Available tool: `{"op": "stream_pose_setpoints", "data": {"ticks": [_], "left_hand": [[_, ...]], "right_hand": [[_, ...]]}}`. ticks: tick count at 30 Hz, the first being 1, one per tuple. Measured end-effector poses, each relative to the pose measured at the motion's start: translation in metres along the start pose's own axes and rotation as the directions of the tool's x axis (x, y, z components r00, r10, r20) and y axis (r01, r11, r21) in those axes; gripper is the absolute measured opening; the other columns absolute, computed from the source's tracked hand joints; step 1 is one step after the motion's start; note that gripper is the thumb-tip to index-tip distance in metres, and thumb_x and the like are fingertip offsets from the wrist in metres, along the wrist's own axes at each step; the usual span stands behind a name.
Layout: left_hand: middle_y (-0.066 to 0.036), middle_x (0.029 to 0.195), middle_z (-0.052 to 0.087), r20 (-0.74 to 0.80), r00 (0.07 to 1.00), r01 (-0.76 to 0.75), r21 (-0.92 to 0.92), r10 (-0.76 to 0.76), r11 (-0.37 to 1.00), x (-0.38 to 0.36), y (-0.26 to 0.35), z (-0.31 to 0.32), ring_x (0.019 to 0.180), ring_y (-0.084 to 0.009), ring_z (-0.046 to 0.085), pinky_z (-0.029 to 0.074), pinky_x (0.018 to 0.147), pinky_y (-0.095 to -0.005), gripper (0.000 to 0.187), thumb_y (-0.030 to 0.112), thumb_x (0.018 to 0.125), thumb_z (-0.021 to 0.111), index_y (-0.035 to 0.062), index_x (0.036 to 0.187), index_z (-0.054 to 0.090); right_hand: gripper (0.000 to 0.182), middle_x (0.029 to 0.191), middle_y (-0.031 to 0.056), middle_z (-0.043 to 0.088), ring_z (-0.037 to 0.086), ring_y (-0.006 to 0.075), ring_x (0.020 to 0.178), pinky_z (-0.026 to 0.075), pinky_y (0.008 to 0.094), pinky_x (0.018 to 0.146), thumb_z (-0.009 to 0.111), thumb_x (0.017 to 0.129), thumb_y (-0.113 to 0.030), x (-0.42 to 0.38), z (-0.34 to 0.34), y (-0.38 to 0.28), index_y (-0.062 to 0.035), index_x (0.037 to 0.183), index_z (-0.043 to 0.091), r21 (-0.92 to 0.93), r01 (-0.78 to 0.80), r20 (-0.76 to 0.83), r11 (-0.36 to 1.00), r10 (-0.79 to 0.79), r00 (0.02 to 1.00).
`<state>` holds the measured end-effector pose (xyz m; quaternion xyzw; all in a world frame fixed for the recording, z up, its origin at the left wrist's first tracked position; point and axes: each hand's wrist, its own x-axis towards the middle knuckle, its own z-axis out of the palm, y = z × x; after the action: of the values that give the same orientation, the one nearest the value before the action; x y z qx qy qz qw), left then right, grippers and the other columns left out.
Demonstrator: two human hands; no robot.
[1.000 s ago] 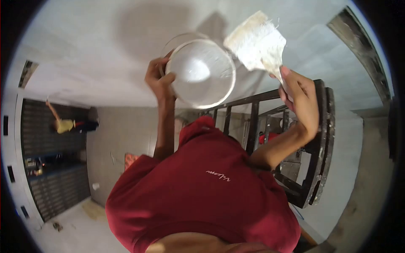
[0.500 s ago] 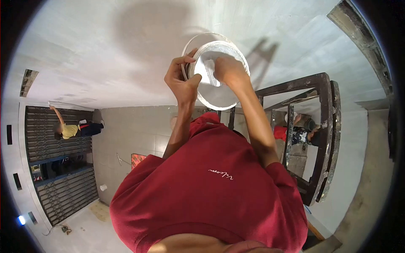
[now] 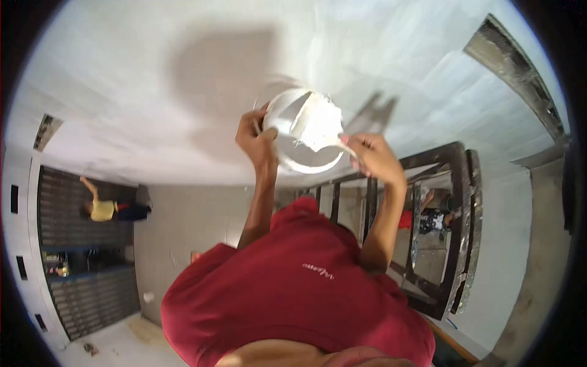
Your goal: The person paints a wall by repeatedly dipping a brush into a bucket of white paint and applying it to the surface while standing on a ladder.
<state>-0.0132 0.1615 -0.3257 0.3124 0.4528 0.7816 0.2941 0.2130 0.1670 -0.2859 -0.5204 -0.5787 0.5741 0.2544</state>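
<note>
My left hand [image 3: 258, 144] grips the rim of a white bucket [image 3: 310, 168] from its left side, thumb on the near edge and fingers around the outside. Between the fingers of my right hand [image 3: 376, 159] is the handle of a wide paintbrush [image 3: 319, 122]. White paint coats its bristles, which lie across the top of the bucket and hide part of its inside. Behind both stands a pale wall [image 3: 226, 79], where shadows of the bucket and my hands fall.
A dark, paint-spattered ladder [image 3: 457, 226] stands close on my right. Past its rungs is a person in dark printed clothing [image 3: 435, 219]. Far left, a person in a yellow shirt [image 3: 103, 210] raises an arm near a folding metal gate [image 3: 58, 211]. Grey tiled floor [image 3: 183, 220] lies below.
My right hand has come out of the bucket toward the right, lifting the paint-loaded brush into view. The bucket and my left hand sit slightly lower in view.
</note>
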Motion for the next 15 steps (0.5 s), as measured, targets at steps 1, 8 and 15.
{"op": "stream_pose_setpoints", "data": {"ticks": [1, 8, 15], "left_hand": [[-0.024, 0.105, 0.063, -0.044, 0.999, 0.028, 0.087, -0.024, 0.996, 0.006, -0.001, 0.002, 0.093, -0.0240, 0.061, 0.046, 0.080, -0.0259, 0.040, -0.014, 0.053, 0.042, -0.0069, 0.090, 0.055], [-0.024, 0.106, 0.061, -0.063, 0.995, 0.065, -0.186, -0.078, 0.980, 0.028, 0.003, 0.014, 0.096, -0.0259, 0.060, 0.047, 0.084, -0.0311, 0.042, -0.014, 0.055, 0.038, -0.0047, 0.094, 0.049], [-0.022, 0.108, 0.058, -0.148, 0.984, 0.071, -0.166, -0.097, 0.984, 0.042, -0.008, -0.016, 0.093, -0.0291, 0.058, 0.049, 0.080, -0.0345, 0.048, -0.009, 0.054, 0.038, -0.0048, 0.101, 0.047]], "right_hand": [[0.032, 0.051, -0.0015, 0.051, 0.037, 0.0029, 0.035, 0.026, 0.0194, 0.033, 0.059, 0.091, -0.033, -0.001, -0.002, 0.002, -0.0023, 0.086, 0.067, 0.101, -0.010, -0.037, 0.995, 0.014, 0.999], [0.035, 0.052, -0.0020, 0.047, 0.033, 0.0034, 0.036, 0.021, 0.0206, 0.034, 0.058, 0.092, -0.035, 0.020, -0.023, -0.024, -0.0008, 0.091, 0.066, 0.355, 0.281, -0.249, 0.892, -0.200, 0.948], [0.036, 0.055, -0.0003, 0.050, 0.037, 0.0049, 0.037, 0.024, 0.0218, 0.034, 0.054, 0.093, -0.037, 0.124, -0.030, -0.021, -0.0022, 0.091, 0.060, 0.364, 0.477, -0.461, 0.800, -0.291, 0.838]]}}
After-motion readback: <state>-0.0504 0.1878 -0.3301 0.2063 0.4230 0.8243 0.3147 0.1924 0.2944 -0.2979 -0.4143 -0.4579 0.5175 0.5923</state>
